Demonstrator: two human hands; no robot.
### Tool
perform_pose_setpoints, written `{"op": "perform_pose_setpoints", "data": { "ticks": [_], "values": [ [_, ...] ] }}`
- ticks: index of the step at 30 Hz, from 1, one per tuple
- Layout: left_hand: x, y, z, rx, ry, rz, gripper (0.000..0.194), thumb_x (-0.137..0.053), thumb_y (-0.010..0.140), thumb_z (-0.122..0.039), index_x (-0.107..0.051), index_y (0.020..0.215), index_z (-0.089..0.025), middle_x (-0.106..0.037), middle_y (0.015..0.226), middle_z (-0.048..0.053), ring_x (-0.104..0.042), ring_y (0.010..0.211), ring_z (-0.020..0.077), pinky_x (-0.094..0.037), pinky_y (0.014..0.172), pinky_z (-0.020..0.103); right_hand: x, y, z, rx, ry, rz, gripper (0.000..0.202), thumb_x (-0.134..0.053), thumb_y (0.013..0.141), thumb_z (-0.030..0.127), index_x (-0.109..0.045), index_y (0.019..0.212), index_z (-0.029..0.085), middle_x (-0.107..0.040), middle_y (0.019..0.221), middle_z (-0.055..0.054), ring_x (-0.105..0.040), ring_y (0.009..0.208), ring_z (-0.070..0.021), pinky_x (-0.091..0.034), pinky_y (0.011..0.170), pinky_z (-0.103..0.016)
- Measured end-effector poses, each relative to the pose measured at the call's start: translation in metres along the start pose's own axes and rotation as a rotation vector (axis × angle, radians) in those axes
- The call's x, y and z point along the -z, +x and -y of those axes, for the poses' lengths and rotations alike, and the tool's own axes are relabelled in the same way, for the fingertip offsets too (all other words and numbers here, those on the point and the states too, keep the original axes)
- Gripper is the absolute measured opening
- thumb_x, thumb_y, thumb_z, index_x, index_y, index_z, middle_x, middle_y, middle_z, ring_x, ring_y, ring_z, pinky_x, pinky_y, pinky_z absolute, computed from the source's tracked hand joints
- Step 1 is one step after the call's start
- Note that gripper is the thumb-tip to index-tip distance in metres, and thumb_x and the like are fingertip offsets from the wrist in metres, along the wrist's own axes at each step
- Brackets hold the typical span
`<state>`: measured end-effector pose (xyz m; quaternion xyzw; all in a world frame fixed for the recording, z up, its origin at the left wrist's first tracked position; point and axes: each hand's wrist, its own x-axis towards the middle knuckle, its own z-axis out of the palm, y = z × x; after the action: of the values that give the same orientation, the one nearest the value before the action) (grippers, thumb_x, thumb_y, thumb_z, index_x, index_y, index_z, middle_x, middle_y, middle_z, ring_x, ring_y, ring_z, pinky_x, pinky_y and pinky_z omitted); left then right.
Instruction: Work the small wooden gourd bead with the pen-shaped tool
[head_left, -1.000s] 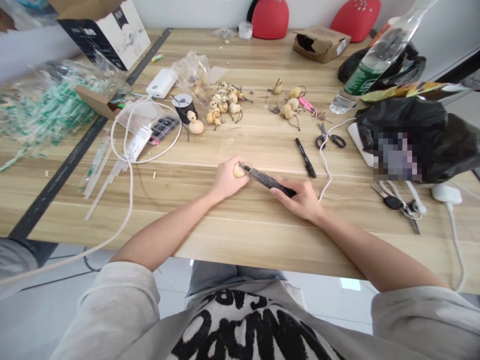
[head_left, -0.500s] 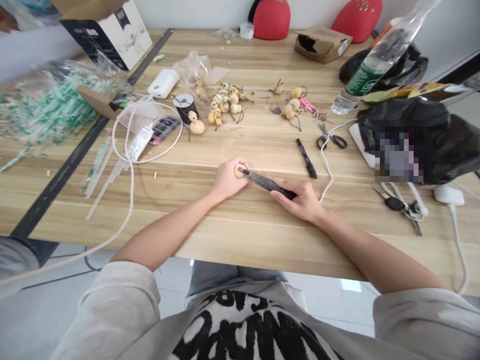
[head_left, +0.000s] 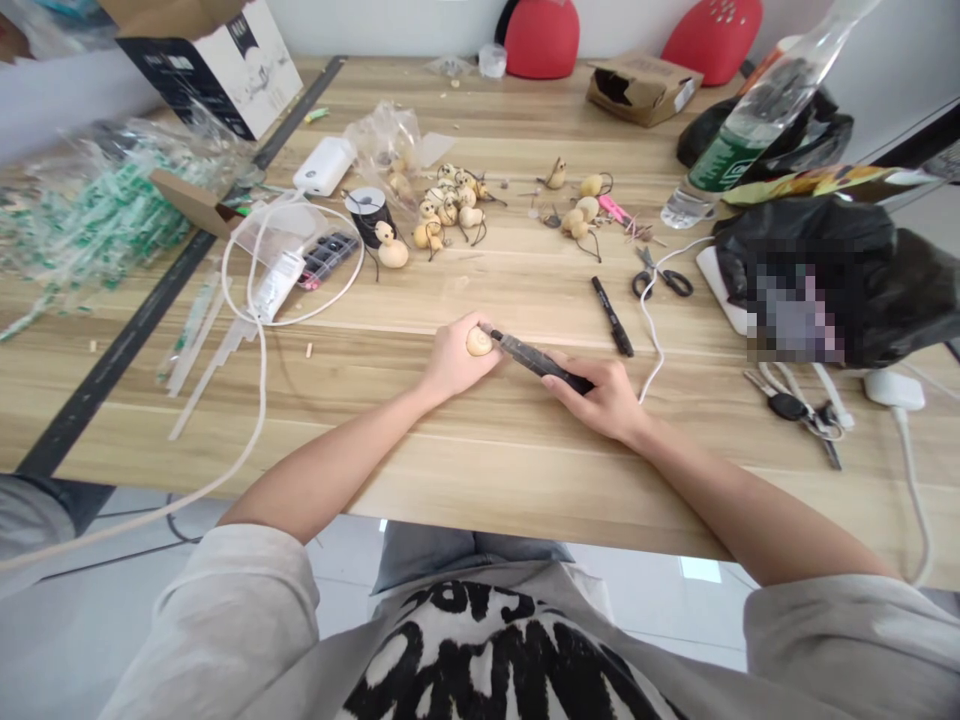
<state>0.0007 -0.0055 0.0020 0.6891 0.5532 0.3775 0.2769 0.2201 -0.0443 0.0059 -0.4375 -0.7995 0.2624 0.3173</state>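
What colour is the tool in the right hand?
The tool is black to dark grey, seen best in the head view.

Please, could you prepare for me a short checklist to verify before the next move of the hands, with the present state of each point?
1. Left hand grips the pale piece: ok, fingers wrap around it.
2. Right hand holds the pen tool: ok, it points toward the piece.
3. Tip well away from the left fingers: not ok, it looks very close to them.
4. Tip touching the piece: cannot tell, the contact is too small to see.
5. White cable free of the scissors: not ok, they cross.
6. Marker apart from both hands: ok, it lies beyond the right hand.
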Motion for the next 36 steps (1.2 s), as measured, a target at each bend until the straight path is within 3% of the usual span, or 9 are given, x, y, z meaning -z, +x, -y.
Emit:
{"op": "perform_pose_setpoints", "data": {
  "ticks": [15,22,36],
  "values": [
    [0.0006,-0.0002,-0.0009,0.009,-0.05,0.022,0.014,-0.064,0.064,-0.024,-0.056,0.074,-0.017,-0.063,0.072,-0.001,-0.054,0.064,0.0107,-0.041,0.062,0.022,-0.0017,-0.0017,-0.0013,0.008,0.012,-0.014,0.04,-0.053,0.088,0.04,-0.068,0.115,0.015,-0.074,0.086,-0.007,-0.067,0.075,-0.0215,-0.053,0.07,-0.03],
    [0.001,-0.0003,0.0,0.002,-0.071,0.036,0.013,-0.064,0.063,-0.02,-0.058,0.074,-0.017,-0.063,0.071,-0.002,-0.053,0.062,0.0101,-0.041,0.061,0.022,-0.0014,-0.002,-0.0025,0.038,0.028,0.017,0.038,-0.054,0.088,0.034,-0.067,0.118,0.014,-0.074,0.091,-0.008,-0.068,0.081,-0.0221,-0.053,0.073,-0.03],
    [0.0009,-0.0001,-0.0003,0.0,-0.069,0.027,0.013,-0.064,0.063,-0.021,-0.058,0.074,-0.017,-0.062,0.07,-0.002,-0.052,0.062,0.0101,-0.04,0.061,0.022,-0.0007,-0.0019,-0.0013,0.037,0.024,0.01,0.036,-0.055,0.088,0.033,-0.068,0.116,0.013,-0.073,0.086,-0.007,-0.067,0.074,-0.0205,-0.052,0.069,-0.029]
  ]
}}
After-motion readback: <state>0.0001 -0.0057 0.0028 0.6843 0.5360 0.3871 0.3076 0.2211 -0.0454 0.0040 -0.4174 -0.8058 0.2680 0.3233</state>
